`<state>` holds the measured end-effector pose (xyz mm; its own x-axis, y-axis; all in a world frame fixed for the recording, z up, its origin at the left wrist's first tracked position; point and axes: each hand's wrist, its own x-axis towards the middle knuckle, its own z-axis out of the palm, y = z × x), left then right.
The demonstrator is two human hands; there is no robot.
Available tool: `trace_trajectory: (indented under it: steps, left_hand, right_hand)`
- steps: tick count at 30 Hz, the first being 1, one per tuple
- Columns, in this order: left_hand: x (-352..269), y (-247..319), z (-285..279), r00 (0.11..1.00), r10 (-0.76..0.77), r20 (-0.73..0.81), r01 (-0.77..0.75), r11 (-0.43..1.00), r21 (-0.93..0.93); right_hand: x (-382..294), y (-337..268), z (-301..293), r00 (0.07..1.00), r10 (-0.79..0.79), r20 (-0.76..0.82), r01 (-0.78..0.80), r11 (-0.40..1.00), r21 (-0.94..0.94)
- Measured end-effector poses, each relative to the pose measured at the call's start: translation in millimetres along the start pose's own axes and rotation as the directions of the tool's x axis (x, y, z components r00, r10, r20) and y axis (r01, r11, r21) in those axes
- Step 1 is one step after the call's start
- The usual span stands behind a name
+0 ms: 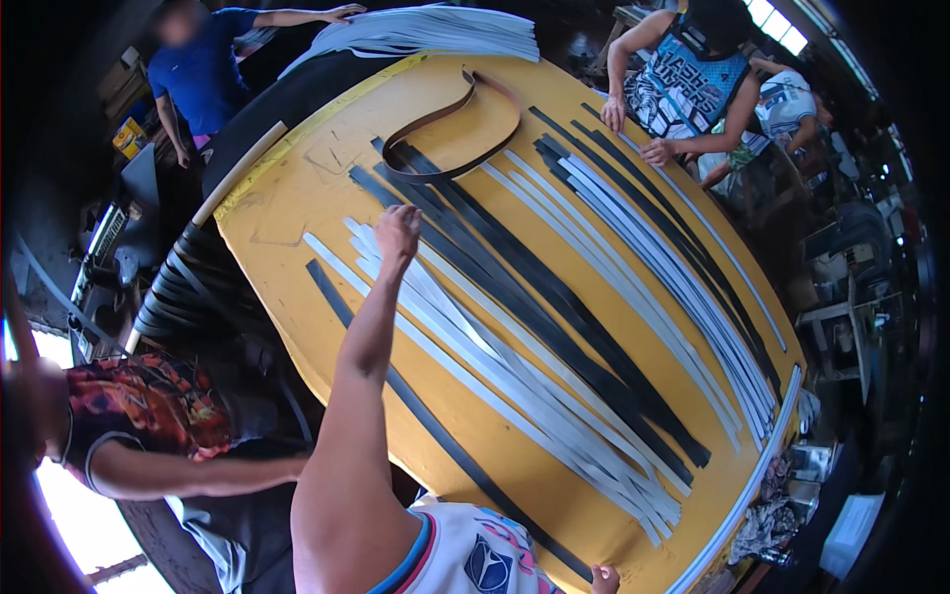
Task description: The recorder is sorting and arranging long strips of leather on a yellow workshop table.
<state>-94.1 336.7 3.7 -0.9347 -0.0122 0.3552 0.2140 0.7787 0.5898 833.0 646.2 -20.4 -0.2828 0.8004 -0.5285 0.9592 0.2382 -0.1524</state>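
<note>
My left hand (397,232) reaches out over the table with its fingers curled. It is above the far ends of several pale grey strips (475,349) and beside a dark strip (423,223); whether it grips anything is not clear. My right hand (605,579) is at the bottom edge, mostly cut off. Its fingertips meet the near end of a lone dark strip (453,438), which runs diagonally under my left arm. I cannot tell whether they pinch it. The strips lie lengthwise on a yellow-covered table (297,200).
A brown leather-like strap (512,111) lies looped at the far side. More dark and pale strips (653,297) lie right, where a person (683,89) handles them. Another person (197,82) touches a pile of pale strips (438,30). A third person (148,408) is close on my left.
</note>
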Motion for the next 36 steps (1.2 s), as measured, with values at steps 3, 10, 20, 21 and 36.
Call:
trace_trajectory:
  steps: [3,10,20,21,36]
  left_hand:
    - [-26.3,-32.1,-49.0,0.993,-0.082,-0.087,0.066,0.982,-0.177]
    - [-171.5,-66.9,-161.6,0.881,-0.457,-0.121,0.395,0.853,-0.341]
    - [-408.7,-94.0,-247.2,0.443,-0.896,-0.034,0.837,0.399,0.373]
    - [-433.0,-103.6,-247.3,0.396,-0.915,0.081,0.799,0.387,0.460]
    - [-283.7,-29.9,-143.6,0.802,0.280,0.528,-0.443,0.872,0.210]
  right_hand:
    - [0.8,-19.6,-4.3,0.989,0.126,0.072,-0.122,0.991,-0.059]
    - [-28.7,-68.8,-16.9,0.973,0.028,-0.230,0.026,0.974,0.225]
    - [-13.6,-72.5,-5.2,0.954,-0.045,-0.297,0.101,0.979,0.176]
    - [-15.2,-73.7,-2.3,0.953,-0.030,-0.300,0.089,0.979,0.185]
    - [-92.8,-99.3,10.4,0.907,-0.199,-0.372,0.201,0.979,-0.033]
